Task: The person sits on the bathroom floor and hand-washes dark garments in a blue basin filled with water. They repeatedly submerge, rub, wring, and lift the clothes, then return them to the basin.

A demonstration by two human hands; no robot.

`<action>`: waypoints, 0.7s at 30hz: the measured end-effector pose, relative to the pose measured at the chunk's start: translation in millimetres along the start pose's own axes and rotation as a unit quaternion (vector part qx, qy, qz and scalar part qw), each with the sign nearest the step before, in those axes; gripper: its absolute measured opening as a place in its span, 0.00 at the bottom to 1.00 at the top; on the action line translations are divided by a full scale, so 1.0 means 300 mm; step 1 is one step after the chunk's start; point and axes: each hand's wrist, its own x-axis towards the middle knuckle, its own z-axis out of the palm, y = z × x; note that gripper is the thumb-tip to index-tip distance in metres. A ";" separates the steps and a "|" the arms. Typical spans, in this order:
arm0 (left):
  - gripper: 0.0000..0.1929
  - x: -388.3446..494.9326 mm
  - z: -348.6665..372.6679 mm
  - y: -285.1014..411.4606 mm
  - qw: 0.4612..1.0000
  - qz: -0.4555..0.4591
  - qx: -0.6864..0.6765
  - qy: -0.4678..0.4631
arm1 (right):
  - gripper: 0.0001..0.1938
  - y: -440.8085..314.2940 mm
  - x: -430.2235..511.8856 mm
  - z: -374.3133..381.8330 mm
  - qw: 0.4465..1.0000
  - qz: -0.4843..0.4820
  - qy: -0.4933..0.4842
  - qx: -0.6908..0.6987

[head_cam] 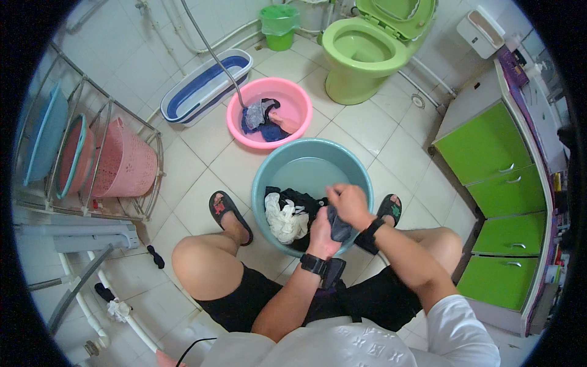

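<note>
A blue-green plastic basin (313,147) holding cloudy water stands on the floor between my feet. Over its near right side, my left hand (324,235) grips a dark grey cloth (340,225). My right hand (352,202) is curled against the upper part of the same cloth, slightly blurred, with its fingertips partly hidden. Left of my hands, a crumpled white cloth (285,219) lies in the basin. Black clothing (298,198) is bunched beside and behind it, partly in the water. Both wrists wear black straps.
Beyond stands a pink basin (235,120) with wet clothes and a hose in it. A folding blue-white tub (208,85), green bin (279,36) and green toilet (351,78) line the back. A metal rack (110,98) stands left, green cabinets (486,142) right. Dark socks (156,257) lie left.
</note>
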 end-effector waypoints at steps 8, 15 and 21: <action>0.18 -0.032 0.031 0.015 0.997 0.051 0.007 0.057 | 0.17 0.055 -0.026 0.045 0.998 -0.062 -0.025 0.008; 0.20 -0.075 0.088 0.053 0.977 0.199 0.056 -0.058 | 0.16 0.151 0.099 -0.068 0.958 0.083 -0.101 0.253; 0.19 -0.093 0.079 0.088 0.910 0.273 0.312 -0.004 | 0.22 0.068 0.105 -0.253 0.938 -0.028 -0.126 0.321</action>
